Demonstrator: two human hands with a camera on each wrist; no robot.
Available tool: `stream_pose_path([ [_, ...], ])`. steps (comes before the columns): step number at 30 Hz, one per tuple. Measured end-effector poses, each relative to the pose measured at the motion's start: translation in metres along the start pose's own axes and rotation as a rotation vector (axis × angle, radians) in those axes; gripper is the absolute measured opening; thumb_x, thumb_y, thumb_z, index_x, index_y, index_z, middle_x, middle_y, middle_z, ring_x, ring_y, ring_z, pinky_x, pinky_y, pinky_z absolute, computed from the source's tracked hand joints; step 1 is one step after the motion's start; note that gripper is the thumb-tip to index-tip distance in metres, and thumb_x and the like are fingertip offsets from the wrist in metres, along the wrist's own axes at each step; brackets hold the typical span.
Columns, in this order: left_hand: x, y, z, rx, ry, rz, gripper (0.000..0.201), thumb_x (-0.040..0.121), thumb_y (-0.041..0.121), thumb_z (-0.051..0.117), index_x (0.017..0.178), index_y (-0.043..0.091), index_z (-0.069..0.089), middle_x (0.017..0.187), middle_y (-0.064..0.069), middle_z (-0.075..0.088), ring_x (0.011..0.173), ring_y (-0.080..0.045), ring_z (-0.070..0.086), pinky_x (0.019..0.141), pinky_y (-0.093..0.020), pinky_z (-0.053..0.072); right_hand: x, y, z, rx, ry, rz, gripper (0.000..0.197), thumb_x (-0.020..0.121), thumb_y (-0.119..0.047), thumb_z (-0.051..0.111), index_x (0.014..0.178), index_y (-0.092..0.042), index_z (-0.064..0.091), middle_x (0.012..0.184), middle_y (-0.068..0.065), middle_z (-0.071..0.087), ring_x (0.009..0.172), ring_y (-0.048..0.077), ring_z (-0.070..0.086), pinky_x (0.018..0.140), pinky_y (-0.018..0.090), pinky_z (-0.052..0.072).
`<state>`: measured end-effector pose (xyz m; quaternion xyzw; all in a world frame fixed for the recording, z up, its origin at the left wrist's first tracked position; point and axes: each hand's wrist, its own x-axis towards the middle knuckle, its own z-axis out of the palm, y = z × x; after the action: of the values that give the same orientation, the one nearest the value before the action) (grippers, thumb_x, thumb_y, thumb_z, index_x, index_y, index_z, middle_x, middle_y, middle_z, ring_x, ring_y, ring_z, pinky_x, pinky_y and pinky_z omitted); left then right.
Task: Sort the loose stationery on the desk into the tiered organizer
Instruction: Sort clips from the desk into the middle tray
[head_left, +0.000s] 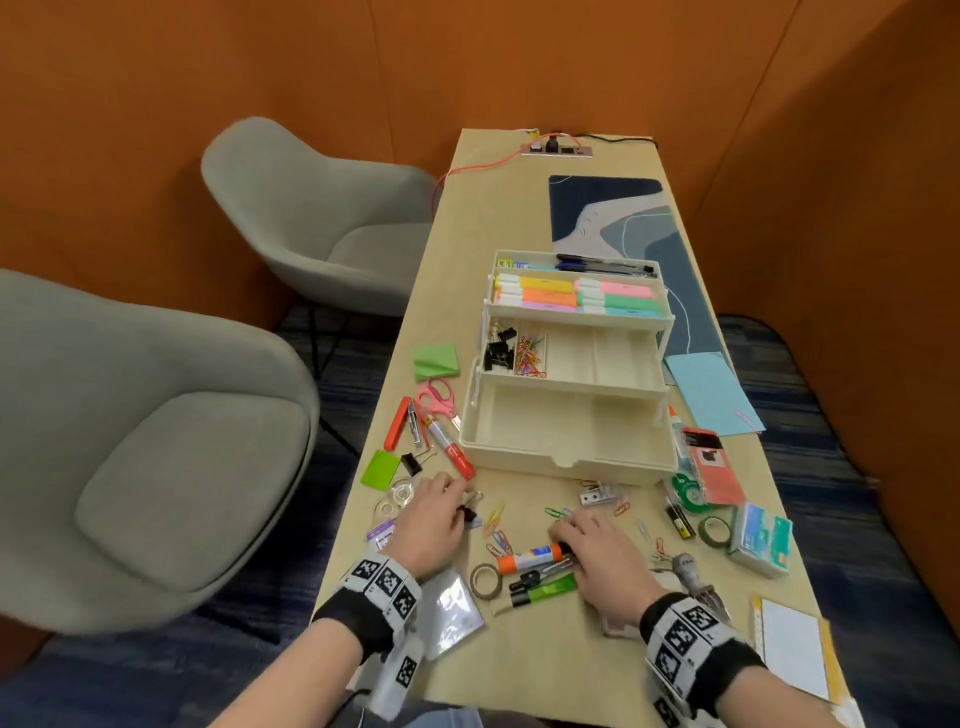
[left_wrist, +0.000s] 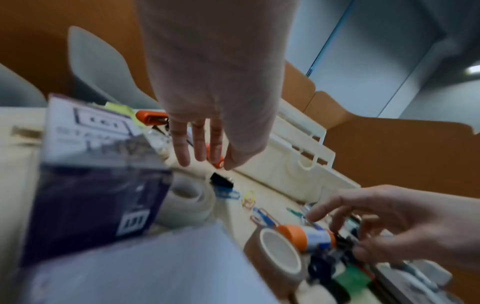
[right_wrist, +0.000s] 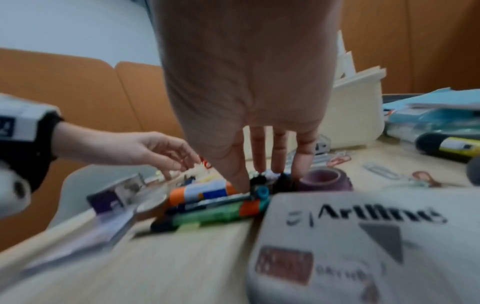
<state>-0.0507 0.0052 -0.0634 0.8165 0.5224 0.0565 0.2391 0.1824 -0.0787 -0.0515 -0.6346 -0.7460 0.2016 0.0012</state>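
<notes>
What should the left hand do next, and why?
Probably pinch the black binder clip under its fingertips and carry it to the organizer's middle tier, where other binder clips already lie. The left hand is open above it, holding nothing.

Both your hands are down among the clutter on the surface (head_left: 524, 665).
Your left hand (head_left: 434, 525) reaches a black binder clip (head_left: 470, 513); your right hand (head_left: 602, 561) lies over the near glue stick (head_left: 530, 557), with the open tiered organizer (head_left: 571, 374) just beyond.
</notes>
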Motion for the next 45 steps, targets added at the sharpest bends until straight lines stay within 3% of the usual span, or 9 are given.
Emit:
stream_pose_path([
  [8, 0.011, 0.011, 0.011, 0.15, -0.032, 0.003, 0.036, 0.091, 0.02, 0.054, 0.127, 0.021, 0.048, 0.13, -0.003, 0.047, 0.114, -0.022, 0.046, 0.097, -0.037, 0.044, 0.007, 0.006, 0.008, 0.063, 0.069, 0.097, 0.026, 0.084, -0.002, 0.052, 0.104, -0.017, 0.055, 0.108, 0.002, 0.05, 0.098, 0.02, 0.048, 0.082, 0.028, 0.041],
  [14, 0.016, 0.013, 0.013, 0.002, 0.006, -0.01, 0.031, 0.089, 0.017, 0.057, 0.12, 0.024, 0.052, 0.126, -0.001, 0.048, 0.111, -0.018, 0.047, 0.098, -0.033, 0.043, 0.008, 0.013, -0.012, 0.487, 0.182, 0.29, 0.017, 0.084, -0.002, 0.058, 0.088, -0.018, 0.063, 0.092, -0.004, 0.059, 0.086, 0.009, 0.053, 0.069, 0.012, 0.037],
  [18, 0.014, 0.014, 0.01, -0.055, 0.037, -0.001, 0.032, 0.092, 0.02, 0.056, 0.123, 0.023, 0.051, 0.122, 0.001, 0.05, 0.112, -0.017, 0.047, 0.099, -0.032, 0.042, 0.006, 0.026, -0.017, 0.768, 0.281, 0.501, 0.016, 0.086, -0.005, 0.062, 0.096, -0.016, 0.065, 0.098, 0.0, 0.064, 0.088, 0.016, 0.061, 0.083, 0.033, 0.052],
  [21, 0.012, 0.016, 0.008, -0.077, 0.042, -0.004, 0.036, 0.094, 0.021, 0.053, 0.129, 0.021, 0.048, 0.124, 0.001, 0.052, 0.114, -0.017, 0.045, 0.1, -0.032, 0.04, 0.001, 0.035, -0.023, 1.082, 0.342, 0.628, 0.016, 0.087, -0.002, 0.061, 0.1, -0.011, 0.063, 0.096, 0.009, 0.064, 0.066, 0.016, 0.061, 0.064, 0.025, 0.056],
  [24, 0.01, 0.016, 0.007, -0.102, 0.034, -0.007, 0.033, 0.094, 0.024, 0.052, 0.127, 0.022, 0.048, 0.116, 0.0, 0.06, 0.108, -0.018, 0.047, 0.093, -0.033, 0.042, -0.003, 0.039, -0.026, 1.359, 0.392, 0.669, 0.015, 0.086, 0.006, 0.058, 0.096, -0.004, 0.06, 0.089, 0.014, 0.062, 0.066, 0.019, 0.058, 0.05, 0.015, 0.051],
  [34, 0.014, 0.035, 0.007, -0.307, -0.096, -0.06, 0.039, 0.088, 0.026, 0.062, 0.126, 0.022, 0.051, 0.121, 0.002, 0.055, 0.111, -0.017, 0.052, 0.098, -0.034, 0.042, -0.006, 0.036, -0.019, 2.0, 0.262, 0.853, 0.017, 0.084, 0.005, 0.032, 0.092, -0.002, 0.045, 0.08, 0.016, 0.05, 0.057, 0.016, 0.035, 0.043, 0.021, 0.033],
  [37, 0.013, 0.04, 0.003, -0.398, -0.109, -0.075, 0.041, 0.085, 0.024, 0.066, 0.125, 0.024, 0.054, 0.111, 0.004, 0.056, 0.099, -0.016, 0.059, 0.092, -0.036, 0.048, -0.005, 0.03, -0.024, 2.065, 0.215, 0.887, 0.006, 0.084, -0.005, 0.037, 0.083, -0.005, 0.043, 0.077, 0.016, 0.05, 0.056, 0.017, 0.034, 0.05, 0.025, 0.027],
  [41, 0.011, 0.038, -0.002, -0.511, -0.122, -0.11, 0.042, 0.085, 0.021, 0.067, 0.125, 0.027, 0.055, 0.104, 0.002, 0.058, 0.091, -0.016, 0.065, 0.085, -0.038, 0.054, -0.003, 0.027, -0.022, 1.917, 0.047, 0.885, 0.028, 0.089, -0.031, 0.053, 0.068, -0.014, 0.046, 0.059, 0.003, 0.044, 0.05, 0.014, 0.032, 0.037, 0.021, 0.026],
  [45, 0.011, 0.038, -0.007, -0.417, -0.098, -0.098, 0.028, 0.094, 0.017, 0.053, 0.122, 0.016, 0.053, 0.104, 0.0, 0.058, 0.08, -0.004, 0.061, 0.069, -0.014, 0.046, -0.002, 0.015, -0.02, 1.632, -0.068, 0.857, 0.028, 0.096, -0.03, 0.049, 0.075, -0.013, 0.045, 0.048, -0.001, 0.042, 0.04, 0.012, 0.033, 0.036, 0.021, 0.026],
])
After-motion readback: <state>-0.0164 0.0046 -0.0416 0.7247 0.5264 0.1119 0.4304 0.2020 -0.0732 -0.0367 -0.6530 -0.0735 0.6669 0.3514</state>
